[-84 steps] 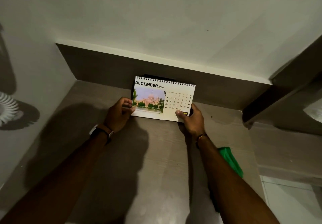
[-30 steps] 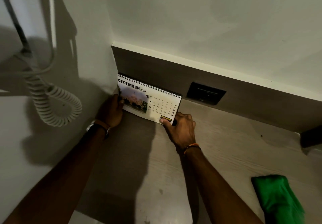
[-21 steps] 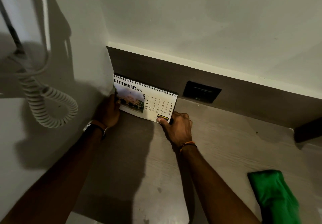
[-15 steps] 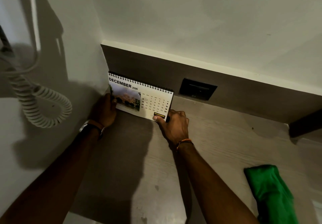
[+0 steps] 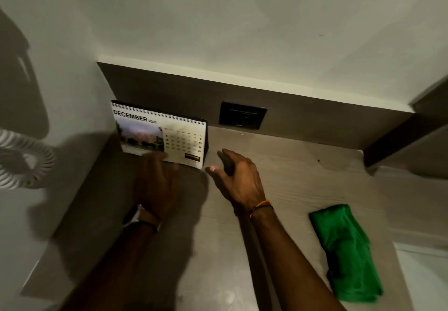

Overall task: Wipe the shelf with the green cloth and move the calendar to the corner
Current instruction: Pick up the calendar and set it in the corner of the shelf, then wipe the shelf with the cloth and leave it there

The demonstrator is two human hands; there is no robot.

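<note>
The desk calendar (image 5: 169,136), open at December, stands upright in the back left corner of the wooden shelf (image 5: 291,177), close to the left wall. My left hand (image 5: 157,184) is blurred just in front of its lower edge, fingers spread, holding nothing. My right hand (image 5: 238,180) hovers to the right of the calendar, fingers apart and off it. The folded green cloth (image 5: 346,252) lies on the shelf at the right, near the front edge.
A black socket plate (image 5: 242,118) sits in the dark back panel right of the calendar. A white coiled cord (image 5: 26,165) hangs on the left wall. A dark ledge (image 5: 400,141) bounds the shelf's right end.
Both hands have let go of the calendar and drawn back from it. The calendar now stands by itself in the corner.
</note>
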